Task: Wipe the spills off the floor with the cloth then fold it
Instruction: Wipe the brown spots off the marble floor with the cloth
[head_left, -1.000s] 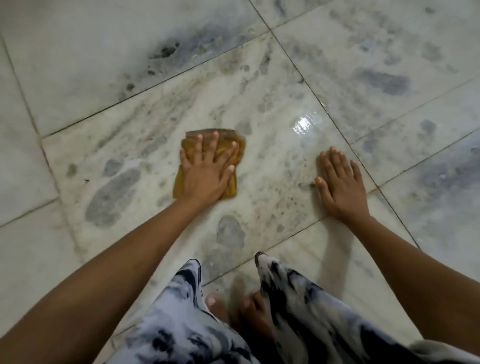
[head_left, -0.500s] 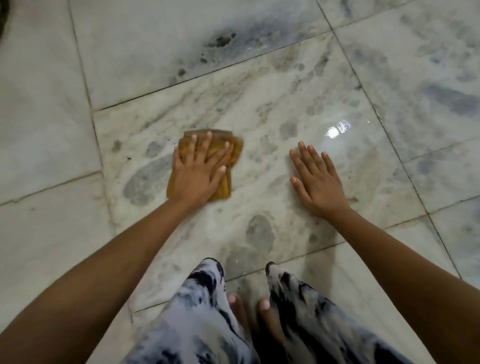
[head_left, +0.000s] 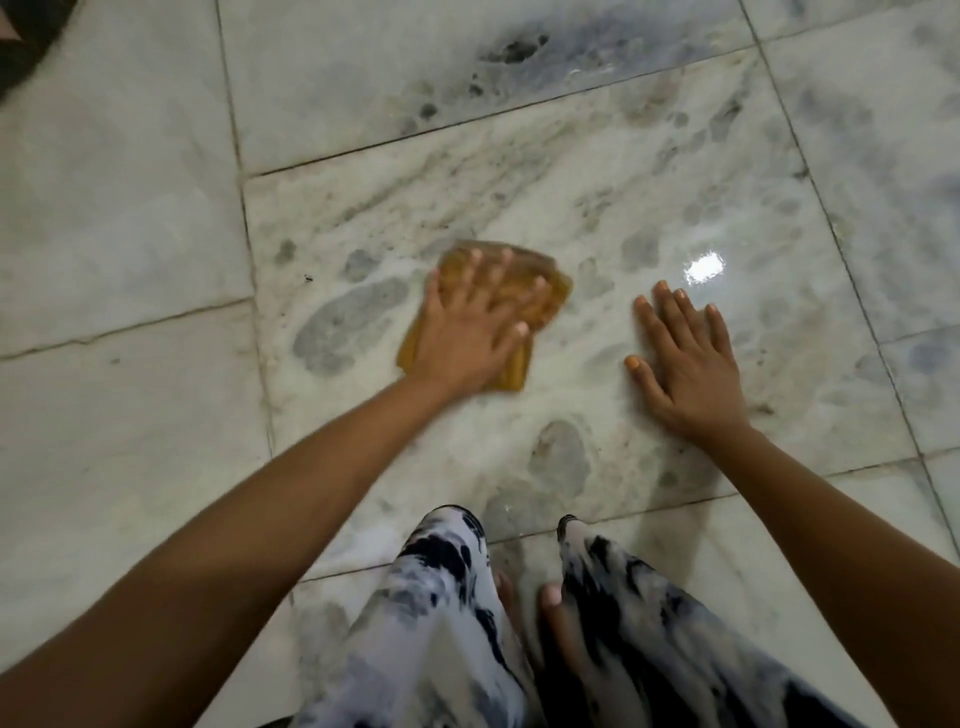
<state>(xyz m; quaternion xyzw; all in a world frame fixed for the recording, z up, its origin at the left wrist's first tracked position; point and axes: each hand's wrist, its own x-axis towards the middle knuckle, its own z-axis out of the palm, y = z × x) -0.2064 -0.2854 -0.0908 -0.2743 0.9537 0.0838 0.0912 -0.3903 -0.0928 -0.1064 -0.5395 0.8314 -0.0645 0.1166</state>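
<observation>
Now: noted left hand (head_left: 467, 325) pressed palm-down on the cloth (head_left: 553, 286), fingers straight and fanned, nothing gripped. Found cloth lying on the floor (head_left: 130, 208), amber-brown, bunched into a rough rectangle, left of centre on the middle marble tile, visible beyond the fingertips and below the palm. Noted slight blur around hand and cloth.

Noted right hand (head_left: 685, 364) flat on the same tile, well right of the cloth and not touching it. Fingers straight, a little apart, thumb out to the side, holding nothing.

Logged bright glare spot (head_left: 704, 266) just beyond the right fingertips, on a glossy patch; cannot tell wet from polished. Logged grey oval blotch (head_left: 345, 325) just left of the cloth, and another (head_left: 561, 457) nearer the body, between the two forearms. Logged dark smudge (head_left: 514, 49) on the far tile, near the grout line. Logged small dark speck (head_left: 310, 279) left of the cloth.

Seen black-and-white patterned trousers (head_left: 441, 623) at the bottom edge, with bare toes (head_left: 550, 597) between the legs.
</observation>
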